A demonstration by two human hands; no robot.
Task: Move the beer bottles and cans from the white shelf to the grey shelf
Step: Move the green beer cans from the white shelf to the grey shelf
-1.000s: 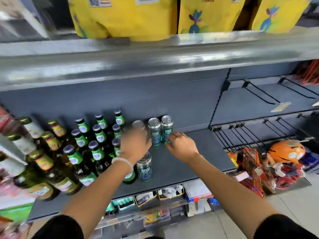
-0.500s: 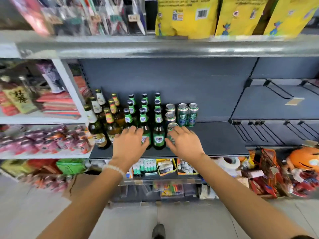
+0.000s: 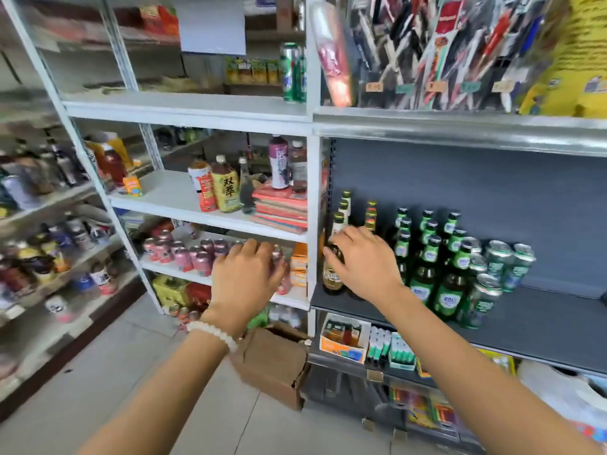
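The grey shelf (image 3: 542, 320) on the right carries several green beer bottles (image 3: 448, 290), brown bottles (image 3: 332, 274) and green cans (image 3: 496, 257). To its left stands the white shelf (image 3: 184, 108), with tall green cans (image 3: 292, 73) on its upper board near the divider. My left hand (image 3: 244, 277) hovers with relaxed fingers in front of pink cans (image 3: 197, 257) on a lower white board and holds nothing. My right hand (image 3: 364, 261), fingers spread, is in front of the brown bottles on the grey shelf, empty.
Drink bottles and a stack of red books (image 3: 282, 208) fill the middle white board. A cardboard box (image 3: 272, 359) sits on the floor below the hands. Another rack of drinks (image 3: 49, 251) runs along the left. Yellow bags (image 3: 571, 60) and hanging packets sit above the grey shelf.
The view has swung left from the grey shelf toward the white shelf. Both hands have left the cans and moved left, empty; the left one is now in front of the white shelf.
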